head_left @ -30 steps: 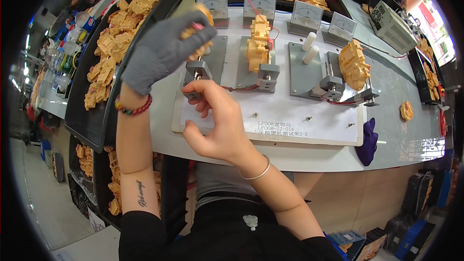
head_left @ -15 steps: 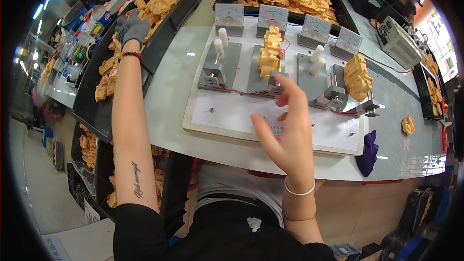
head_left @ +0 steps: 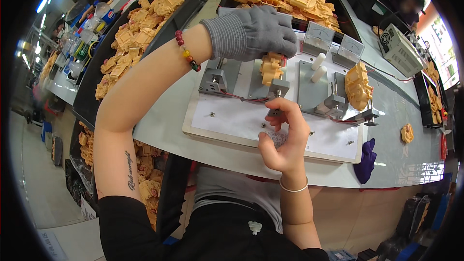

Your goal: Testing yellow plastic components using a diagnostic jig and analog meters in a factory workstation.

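My left hand (head_left: 256, 34), in a grey knit glove, reaches over the second fixture from the left. Its fingers curl down around the back end of a yellow plastic housing (head_left: 271, 70), whose upper part they hide. Just in front, my bare right hand (head_left: 287, 137) hovers with thumb and fingers bent but apart, nothing visible between them. Its index fingertip is close to the fixture's grey metal block (head_left: 279, 88); whether they touch I cannot tell. Another yellow housing (head_left: 358, 86) sits upright on the rightmost fixture.
Dial meters (head_left: 316, 37) stand behind the fixtures on a white board (head_left: 222, 128). Black bins (head_left: 166, 36) heaped with yellow housings flank it at left and back. A purple cloth (head_left: 366, 161), a loose yellow part (head_left: 407, 133) and a beige instrument box (head_left: 400, 46) lie to the right.
My left hand has moved right from the bin to the housing on the second fixture. My right hand has drawn back slightly toward me, its fingers more bent.
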Motion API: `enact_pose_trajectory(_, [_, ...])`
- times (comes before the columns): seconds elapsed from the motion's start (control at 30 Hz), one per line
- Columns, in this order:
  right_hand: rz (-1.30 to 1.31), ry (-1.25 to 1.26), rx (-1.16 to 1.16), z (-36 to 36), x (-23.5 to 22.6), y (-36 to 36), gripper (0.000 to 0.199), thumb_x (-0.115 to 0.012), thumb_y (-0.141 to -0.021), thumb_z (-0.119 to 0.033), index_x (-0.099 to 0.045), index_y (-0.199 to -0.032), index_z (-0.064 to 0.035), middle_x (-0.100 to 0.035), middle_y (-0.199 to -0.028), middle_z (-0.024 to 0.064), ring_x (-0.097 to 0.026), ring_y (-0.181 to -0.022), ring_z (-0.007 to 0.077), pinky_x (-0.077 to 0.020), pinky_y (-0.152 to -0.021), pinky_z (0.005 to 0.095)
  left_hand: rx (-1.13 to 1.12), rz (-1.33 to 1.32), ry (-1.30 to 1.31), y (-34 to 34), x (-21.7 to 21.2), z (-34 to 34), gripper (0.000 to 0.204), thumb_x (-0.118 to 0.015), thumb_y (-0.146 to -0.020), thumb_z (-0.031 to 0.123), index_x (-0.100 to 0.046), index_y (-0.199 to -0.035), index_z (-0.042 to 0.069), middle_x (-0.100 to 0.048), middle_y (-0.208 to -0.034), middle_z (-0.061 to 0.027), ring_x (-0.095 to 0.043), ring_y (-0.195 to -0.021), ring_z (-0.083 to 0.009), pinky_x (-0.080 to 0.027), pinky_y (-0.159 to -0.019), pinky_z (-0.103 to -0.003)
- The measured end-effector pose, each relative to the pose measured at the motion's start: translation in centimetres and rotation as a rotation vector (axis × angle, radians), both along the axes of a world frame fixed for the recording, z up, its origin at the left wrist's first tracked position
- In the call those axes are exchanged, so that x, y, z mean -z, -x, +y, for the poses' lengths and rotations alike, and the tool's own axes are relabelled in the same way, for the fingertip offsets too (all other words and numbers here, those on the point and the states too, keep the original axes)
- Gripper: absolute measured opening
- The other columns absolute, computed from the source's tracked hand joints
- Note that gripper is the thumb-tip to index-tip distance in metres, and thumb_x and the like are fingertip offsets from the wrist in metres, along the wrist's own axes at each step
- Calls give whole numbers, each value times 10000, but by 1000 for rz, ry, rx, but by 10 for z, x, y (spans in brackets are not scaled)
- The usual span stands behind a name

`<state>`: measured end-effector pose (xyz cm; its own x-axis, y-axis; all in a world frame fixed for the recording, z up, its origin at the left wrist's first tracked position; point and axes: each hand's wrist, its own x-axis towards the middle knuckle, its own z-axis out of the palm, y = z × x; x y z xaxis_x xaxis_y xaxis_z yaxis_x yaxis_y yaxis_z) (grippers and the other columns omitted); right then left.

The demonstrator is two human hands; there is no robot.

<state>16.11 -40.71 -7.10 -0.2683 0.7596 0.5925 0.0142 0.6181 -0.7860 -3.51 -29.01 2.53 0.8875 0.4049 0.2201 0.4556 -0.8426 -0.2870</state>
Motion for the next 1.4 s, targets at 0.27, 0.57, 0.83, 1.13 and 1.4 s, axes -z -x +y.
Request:
enact_pose_trajectory(0.27, [-10, 35, -51, -2, 0, -4, 423, -624, -612, -54, -592, -1032, -8, -609, -917, 97, -577, -707, 191, -461, -610, 266, 52, 73, -3, -3, -12, 11, 232, -707, -759, 110, -622, -972, 146, -639, -1011, -31, -616, -971, -236, -514, -828, -362])
enact_pose_trajectory(0.57, [2, -6, -52, 1, -6, -3, 424, -608, -546, -76, -588, -965, -12, -543, -749, 85, -497, -607, 206, -418, -542, 284, 66, -21, 84, 4, -12, 11, 286, -728, -726, 95, -608, -981, 143, -651, -975, 16, -622, -988, -198, -514, -843, -364])
enact_pose_trajectory(0.83, [-19, 20, -92, 2, -3, -1, 454, -627, -559, -58, -579, -1007, -3, -592, -859, 128, -551, -691, 247, -475, -610, 307, 87, -180, -120, 54, -52, 26, 359, -753, -769, 176, -606, -1087, 96, -659, -1027, -92, -657, -955, -249, -545, -812, -356])
enact_pose_trajectory(1.13, [221, 164, 334, -40, -9, -77, 668, -663, -722, -170, -427, -1310, 40, -582, -973, 134, -507, -793, 164, -398, -652, 265, -1592, -877, 555, 363, 18, 2, 627, -637, -877, 519, -566, -1242, 14, -654, -1130, -173, -625, -1074, -250, -482, -858, -354])
enact_pose_trajectory(1.4, [-87, 144, 607, -1, -2, -151, 614, -614, -827, -113, -409, -1397, -13, -475, -1222, 120, -468, -1052, 190, -391, -857, 295, -1209, -512, -710, 293, 11, 28, 562, -653, -833, 523, -587, -1236, 136, -631, -1184, -151, -572, -1106, -360, -440, -947, -473])
